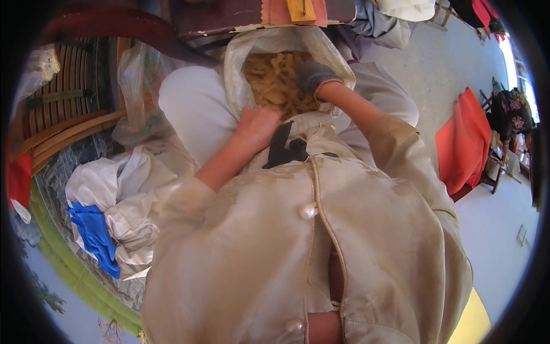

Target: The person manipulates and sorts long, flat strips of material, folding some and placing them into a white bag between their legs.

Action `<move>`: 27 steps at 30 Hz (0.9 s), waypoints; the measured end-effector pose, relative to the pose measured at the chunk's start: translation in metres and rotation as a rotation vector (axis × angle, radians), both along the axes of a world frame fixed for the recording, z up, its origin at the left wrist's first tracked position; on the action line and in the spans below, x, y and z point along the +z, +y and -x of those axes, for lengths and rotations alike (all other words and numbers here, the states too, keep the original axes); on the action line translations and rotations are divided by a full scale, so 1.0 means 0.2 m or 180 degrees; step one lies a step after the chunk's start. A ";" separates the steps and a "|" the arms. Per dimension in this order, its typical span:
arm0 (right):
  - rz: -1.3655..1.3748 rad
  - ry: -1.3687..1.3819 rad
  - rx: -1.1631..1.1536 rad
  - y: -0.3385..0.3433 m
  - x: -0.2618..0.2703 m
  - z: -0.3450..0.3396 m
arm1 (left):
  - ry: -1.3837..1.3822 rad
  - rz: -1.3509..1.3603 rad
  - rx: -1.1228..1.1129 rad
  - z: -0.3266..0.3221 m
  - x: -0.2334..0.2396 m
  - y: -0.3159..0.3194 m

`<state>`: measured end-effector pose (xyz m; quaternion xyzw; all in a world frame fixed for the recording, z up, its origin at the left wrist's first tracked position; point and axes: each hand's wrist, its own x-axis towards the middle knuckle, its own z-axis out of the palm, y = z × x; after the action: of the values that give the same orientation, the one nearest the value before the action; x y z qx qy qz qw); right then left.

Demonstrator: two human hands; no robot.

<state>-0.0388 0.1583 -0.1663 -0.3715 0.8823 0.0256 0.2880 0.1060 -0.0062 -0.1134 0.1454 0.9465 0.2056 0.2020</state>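
An open whitish woven sack (238, 64) stands between the person's knees, with curled yellow-brown strips or flakes (275, 84) inside; their material cannot be told. My left hand (260, 124), bare and curled, is closed on the near left part of the sack's rim, its fingertips hidden. In a dark grey glove, my right hand (317, 78) reaches into the sack at its right side, touching the strips. Its fingers point down and are mostly hidden, so whether it grips any cannot be told. Black cloth (285, 148) lies just below my left hand, against the shirt front.
A dark red table edge (215, 19) with a pink cloth (273, 13) and a yellow wooden block (300, 9) is beyond the sack. Left are a slatted wooden chair (64, 64), a clear plastic bag (131, 86) and white and blue cloth (92, 234). A person (511, 112) is far right, near red cloth (466, 142).
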 end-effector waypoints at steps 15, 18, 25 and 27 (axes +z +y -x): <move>0.5702 -0.2401 -0.0771 0.41 1.50 -0.13 | -0.0277 -0.1203 0.0919 0.05 0.02 0.05; 0.5691 -0.1953 -0.0397 0.54 1.56 -0.28 | -0.1758 -0.3303 0.1763 0.13 -0.07 0.08; 0.5042 -0.0893 -0.0143 0.81 1.61 -0.62 | -0.3980 -0.4880 0.2736 0.26 0.07 0.39; 0.4878 -0.0718 0.0023 0.81 1.59 -0.64 | -0.3612 -0.5480 0.3074 0.28 -0.01 0.42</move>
<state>0.0901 0.3199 0.1512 -0.4702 0.6178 -0.6291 0.0385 0.0497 0.0773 -0.1146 -0.2579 0.2200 0.8795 0.3340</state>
